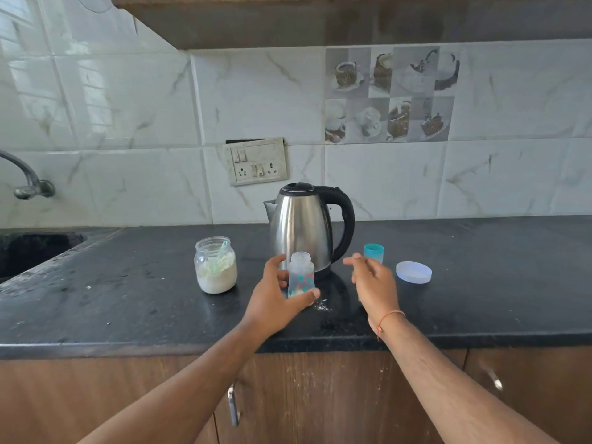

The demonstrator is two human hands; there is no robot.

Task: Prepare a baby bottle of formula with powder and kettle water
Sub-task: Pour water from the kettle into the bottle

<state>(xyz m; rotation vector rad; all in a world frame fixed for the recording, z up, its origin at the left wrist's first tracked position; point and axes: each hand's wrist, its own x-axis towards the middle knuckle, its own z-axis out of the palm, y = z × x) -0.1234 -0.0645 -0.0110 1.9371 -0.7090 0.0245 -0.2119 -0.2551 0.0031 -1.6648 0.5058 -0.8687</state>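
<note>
A small clear baby bottle (301, 273) with coloured print stands open-topped on the black counter (128, 299), some white powder at its bottom. My left hand (275, 299) wraps around it, thumb in front, fingers behind. Directly behind it stands a steel kettle (304, 225) with a black handle and lid. My right hand (374, 283) hovers to the bottle's right, fingers loosely spread, holding nothing. An open glass jar of white powder (216, 265) with a pale green scoop inside stands to the left. The bottle's teal cap (373, 252) stands behind my right hand.
A pale round jar lid (414, 272) lies at the right. Spilled powder (322, 306) dots the counter beside the bottle. A sink (32, 251) and tap (28, 181) are at far left. A wall socket (256, 161) sits above the kettle. Cabinet doors are below the counter edge.
</note>
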